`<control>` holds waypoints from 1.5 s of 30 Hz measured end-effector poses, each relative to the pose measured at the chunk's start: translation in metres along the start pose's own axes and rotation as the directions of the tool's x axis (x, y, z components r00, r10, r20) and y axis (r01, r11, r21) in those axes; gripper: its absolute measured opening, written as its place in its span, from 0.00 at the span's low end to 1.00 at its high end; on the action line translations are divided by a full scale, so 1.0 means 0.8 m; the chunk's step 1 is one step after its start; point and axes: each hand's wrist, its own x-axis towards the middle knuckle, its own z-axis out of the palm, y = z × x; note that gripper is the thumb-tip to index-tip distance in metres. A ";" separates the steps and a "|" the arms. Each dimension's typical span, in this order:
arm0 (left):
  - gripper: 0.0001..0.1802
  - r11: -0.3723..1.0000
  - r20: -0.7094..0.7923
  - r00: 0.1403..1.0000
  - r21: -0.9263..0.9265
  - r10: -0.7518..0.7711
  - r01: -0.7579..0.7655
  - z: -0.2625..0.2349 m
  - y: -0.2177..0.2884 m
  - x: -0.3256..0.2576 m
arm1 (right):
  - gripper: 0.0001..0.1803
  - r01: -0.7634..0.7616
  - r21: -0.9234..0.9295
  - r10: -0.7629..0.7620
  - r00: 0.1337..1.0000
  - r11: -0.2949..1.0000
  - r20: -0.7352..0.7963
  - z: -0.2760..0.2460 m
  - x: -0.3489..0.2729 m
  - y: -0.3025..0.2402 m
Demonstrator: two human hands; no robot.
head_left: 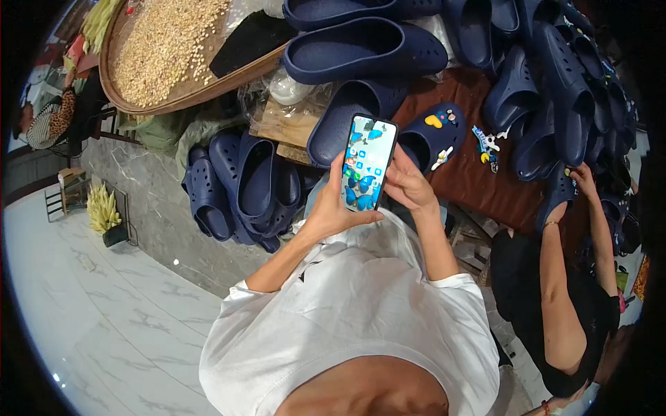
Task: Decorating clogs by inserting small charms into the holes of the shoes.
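Note:
A smartphone stands upright between my hands, its lit screen showing blue butterflies and small icons. My left hand is wrapped round its left side and lower edge. Along its right edge, the fingers of my right hand are curled against it, partly hidden behind it. Just beyond the phone lies a navy clog with nothing fixed to it. To the right, another navy clog carries a yellow charm and a white one. Several loose colourful charms lie on the brown table cover.
At the right, a co-worker's hands touch a navy clog. Many more navy clogs are piled at the back right, others at the left. A round basket of pale kernels stands back left, beside a wooden block.

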 end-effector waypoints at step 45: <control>0.58 0.506 0.108 0.976 0.841 0.190 -0.192 -0.409 0.036 0.266 | 0.15 0.116 -0.613 -0.407 0.839 0.781 -0.360 0.043 -0.061 -0.010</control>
